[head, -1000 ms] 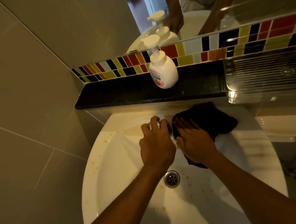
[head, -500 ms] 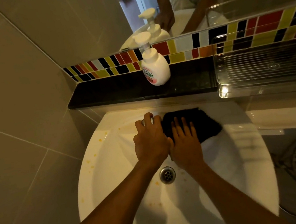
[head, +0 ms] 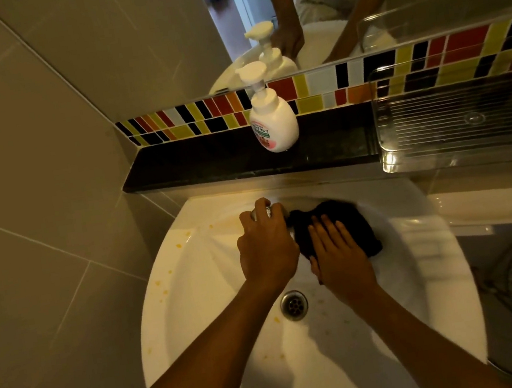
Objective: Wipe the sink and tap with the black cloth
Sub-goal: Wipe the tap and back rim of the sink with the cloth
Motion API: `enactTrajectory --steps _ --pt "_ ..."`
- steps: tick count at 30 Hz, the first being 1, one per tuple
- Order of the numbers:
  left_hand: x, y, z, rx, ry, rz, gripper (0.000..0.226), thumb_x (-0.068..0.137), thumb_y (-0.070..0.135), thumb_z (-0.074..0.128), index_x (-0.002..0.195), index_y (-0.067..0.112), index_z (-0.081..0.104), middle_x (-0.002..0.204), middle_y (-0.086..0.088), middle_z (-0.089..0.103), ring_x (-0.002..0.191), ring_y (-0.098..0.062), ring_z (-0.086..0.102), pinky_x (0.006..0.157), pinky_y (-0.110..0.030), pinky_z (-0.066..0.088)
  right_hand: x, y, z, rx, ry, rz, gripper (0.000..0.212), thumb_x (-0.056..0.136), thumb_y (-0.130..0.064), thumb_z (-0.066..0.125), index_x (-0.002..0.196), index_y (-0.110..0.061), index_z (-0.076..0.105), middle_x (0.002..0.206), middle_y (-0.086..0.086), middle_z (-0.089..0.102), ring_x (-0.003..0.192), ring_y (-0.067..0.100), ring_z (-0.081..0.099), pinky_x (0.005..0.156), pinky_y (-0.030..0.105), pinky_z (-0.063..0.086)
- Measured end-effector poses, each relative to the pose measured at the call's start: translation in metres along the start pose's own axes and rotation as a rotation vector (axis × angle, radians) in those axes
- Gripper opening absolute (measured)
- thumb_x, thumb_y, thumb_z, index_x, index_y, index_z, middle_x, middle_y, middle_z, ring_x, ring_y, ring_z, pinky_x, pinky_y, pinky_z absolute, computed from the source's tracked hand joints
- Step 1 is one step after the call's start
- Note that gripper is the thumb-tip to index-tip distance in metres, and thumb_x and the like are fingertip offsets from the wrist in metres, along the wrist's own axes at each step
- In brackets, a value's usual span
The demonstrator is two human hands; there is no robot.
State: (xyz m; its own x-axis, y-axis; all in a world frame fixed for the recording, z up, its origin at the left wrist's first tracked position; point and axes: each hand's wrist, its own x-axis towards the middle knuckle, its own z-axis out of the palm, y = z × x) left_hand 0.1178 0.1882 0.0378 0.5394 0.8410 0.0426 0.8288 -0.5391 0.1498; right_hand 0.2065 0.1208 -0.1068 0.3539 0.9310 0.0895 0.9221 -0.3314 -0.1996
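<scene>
The white sink [head: 195, 286] fills the lower middle, with orange-yellow specks on its left slope and a metal drain [head: 294, 305] at the centre. My left hand [head: 266, 248] grips the tap [head: 262, 213] at the back of the basin; only a small piece of metal shows between its fingers. The black cloth [head: 348, 223] lies bunched on the basin's back right slope. My right hand [head: 336, 251] presses flat on it with straight fingers.
A white soap pump bottle [head: 273, 121] stands on the black ledge [head: 197, 166] behind the sink. A clear plastic tray [head: 463, 123] sits on the ledge at right. A mirror and coloured tile strip are above. Chrome pipes show at lower right.
The cloth is more bunched and has slid left toward the tap under my right hand. My left hand stays on the tap. The camera has shifted slightly.
</scene>
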Motion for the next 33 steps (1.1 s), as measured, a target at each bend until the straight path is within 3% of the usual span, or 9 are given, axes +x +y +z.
enactTrajectory --steps 4,6,8,11,19,23,25,29,33 --pt "0.0 0.001 -0.002 0.005 -0.012 -0.02 0.05 0.086 0.018 0.062 0.132 0.018 0.044 0.149 -0.003 0.031 0.131 -0.029 0.034 0.09 -0.036 0.047 -0.006 0.037 -0.013 -0.058 0.064 0.061 0.052 0.091 -0.024 0.029 0.125 0.004 0.057 0.134 0.024 0.054 0.127 0.039 0.05 0.112 0.049 0.033" --pt "0.0 0.001 -0.002 0.007 -0.014 -0.016 0.05 0.085 0.018 0.063 0.131 0.018 0.044 0.149 -0.003 0.032 0.13 -0.03 0.035 0.088 -0.036 0.048 -0.004 0.061 -0.022 -0.085 0.184 0.088 0.039 0.087 -0.005 0.046 0.121 0.01 0.057 0.131 0.03 0.054 0.123 0.047 0.051 0.111 0.052 0.031" --pt "0.0 0.001 -0.002 0.008 -0.018 -0.02 0.05 0.084 0.019 0.064 0.13 0.019 0.045 0.148 -0.003 0.032 0.129 -0.029 0.036 0.086 -0.035 0.049 0.006 0.083 -0.033 -0.035 0.232 0.186 0.055 0.073 0.007 0.068 0.125 0.012 0.052 0.131 0.034 0.052 0.121 0.051 0.05 0.106 0.057 0.033" --pt "0.0 0.001 -0.003 -0.002 -0.021 -0.022 0.051 0.082 0.018 0.066 0.129 0.019 0.046 0.148 -0.003 0.033 0.129 -0.03 0.036 0.086 -0.036 0.049 0.021 0.095 -0.037 -0.05 0.158 0.163 0.068 0.067 0.002 0.078 0.128 0.01 0.05 0.133 0.032 0.051 0.125 0.05 0.046 0.106 0.06 0.035" --pt "0.0 -0.002 -0.001 -0.023 -0.004 0.007 0.048 0.082 0.014 0.063 0.127 0.019 0.048 0.147 -0.002 0.033 0.129 -0.028 0.035 0.081 -0.032 0.049 0.044 0.088 -0.036 -0.106 0.24 -0.181 0.057 0.074 -0.009 0.075 0.128 -0.001 0.057 0.135 0.019 0.055 0.128 0.038 0.049 0.108 0.051 0.038" --pt "0.0 -0.005 0.003 -0.041 0.019 0.027 0.044 0.08 0.011 0.062 0.122 0.021 0.052 0.145 -0.002 0.035 0.127 -0.029 0.039 0.08 -0.034 0.051 0.074 0.071 -0.026 -0.151 0.106 -0.373 0.069 0.069 -0.02 0.081 0.132 -0.01 0.054 0.139 0.012 0.053 0.131 0.032 0.047 0.11 0.048 0.037" --pt "0.001 -0.006 0.005 -0.041 0.027 0.026 0.043 0.082 0.013 0.061 0.122 0.022 0.051 0.146 -0.001 0.035 0.127 -0.028 0.039 0.081 -0.035 0.053 0.094 0.055 -0.023 -0.215 0.011 -0.433 0.076 0.073 -0.024 0.077 0.14 -0.014 0.044 0.147 0.011 0.043 0.137 0.032 0.039 0.111 0.052 0.034" --pt "0.001 -0.004 0.006 -0.043 0.052 0.023 0.037 0.085 0.016 0.06 0.12 0.018 0.052 0.145 -0.005 0.039 0.125 -0.03 0.042 0.082 -0.04 0.055 0.119 0.031 -0.016 -0.32 -0.035 -0.564 0.083 0.092 -0.03 0.055 0.15 -0.018 -0.003 0.161 0.007 0.002 0.148 0.031 0.001 0.119 0.049 0.012" --pt "0.001 -0.006 0.006 -0.012 0.066 0.041 0.035 0.087 0.02 0.059 0.12 0.017 0.052 0.143 -0.007 0.041 0.12 -0.03 0.045 0.079 -0.038 0.055 0.116 0.026 -0.018 -0.405 0.122 -0.43 0.115 0.077 -0.043 0.061 0.144 -0.014 -0.028 0.16 0.01 -0.008 0.146 0.034 -0.008 0.12 0.041 -0.009"
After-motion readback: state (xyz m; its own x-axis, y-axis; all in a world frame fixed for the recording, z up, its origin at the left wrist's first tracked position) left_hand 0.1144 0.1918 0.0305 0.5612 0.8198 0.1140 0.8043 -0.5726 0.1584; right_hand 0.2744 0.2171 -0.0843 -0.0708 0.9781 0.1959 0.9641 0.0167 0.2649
